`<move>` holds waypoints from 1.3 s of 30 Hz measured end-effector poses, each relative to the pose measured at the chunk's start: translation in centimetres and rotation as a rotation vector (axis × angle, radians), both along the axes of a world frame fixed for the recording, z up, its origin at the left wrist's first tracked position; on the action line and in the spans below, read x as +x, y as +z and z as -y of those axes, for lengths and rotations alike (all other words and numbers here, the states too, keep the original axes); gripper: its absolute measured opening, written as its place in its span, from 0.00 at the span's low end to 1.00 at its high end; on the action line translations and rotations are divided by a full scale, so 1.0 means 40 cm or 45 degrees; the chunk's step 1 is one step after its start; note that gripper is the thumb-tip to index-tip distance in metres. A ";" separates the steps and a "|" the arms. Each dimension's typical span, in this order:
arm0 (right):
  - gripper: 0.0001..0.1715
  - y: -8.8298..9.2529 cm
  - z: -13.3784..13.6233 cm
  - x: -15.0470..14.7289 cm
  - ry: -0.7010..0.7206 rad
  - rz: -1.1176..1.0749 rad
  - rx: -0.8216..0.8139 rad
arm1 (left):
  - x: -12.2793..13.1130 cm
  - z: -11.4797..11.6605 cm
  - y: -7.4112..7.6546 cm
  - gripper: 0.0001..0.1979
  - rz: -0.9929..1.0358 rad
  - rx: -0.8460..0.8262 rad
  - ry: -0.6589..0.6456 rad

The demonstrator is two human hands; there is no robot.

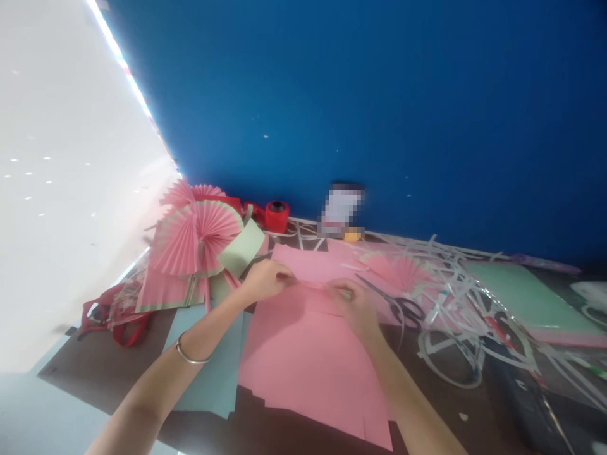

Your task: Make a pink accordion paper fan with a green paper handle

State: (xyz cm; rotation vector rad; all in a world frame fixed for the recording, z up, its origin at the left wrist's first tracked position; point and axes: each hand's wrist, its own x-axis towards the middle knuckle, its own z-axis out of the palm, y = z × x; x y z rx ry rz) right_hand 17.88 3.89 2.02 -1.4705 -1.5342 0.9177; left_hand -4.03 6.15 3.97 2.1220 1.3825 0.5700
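A large pink paper sheet (308, 360) lies on the dark table in front of me. My left hand (268, 279) is closed, pinching the sheet's far folded edge. My right hand (353, 303) is closed on the same edge a little to the right. A silver bangle (190, 355) sits on my left wrist. Both hands are slightly blurred.
Folded pink paper fans (196, 237) pile at the back left, near a red tape roll (276, 215). Black-handled scissors (403, 308) lie right of my right hand. White paper strips (465, 303) tangle at the right. A green sheet (526, 297) lies beyond. A blue wall (379, 107) stands behind.
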 end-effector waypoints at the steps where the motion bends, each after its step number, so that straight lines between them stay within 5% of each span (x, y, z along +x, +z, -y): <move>1: 0.13 0.000 0.000 -0.001 -0.027 -0.020 0.000 | 0.003 0.002 0.002 0.09 -0.012 -0.007 0.005; 14: 0.13 -0.004 0.009 -0.010 -0.098 -0.154 0.083 | 0.031 0.022 -0.015 0.13 -0.014 0.031 0.002; 22: 0.14 -0.003 -0.001 0.004 -0.086 -0.268 -0.053 | 0.016 0.011 -0.003 0.15 -0.007 0.074 0.000; 31: 0.14 -0.009 0.003 0.008 -0.180 -0.354 -0.003 | 0.011 0.005 -0.005 0.16 0.050 -0.106 0.010; 39: 0.13 -0.026 -0.020 0.046 -0.158 -0.386 0.049 | -0.029 -0.019 -0.004 0.15 0.134 -0.331 -0.226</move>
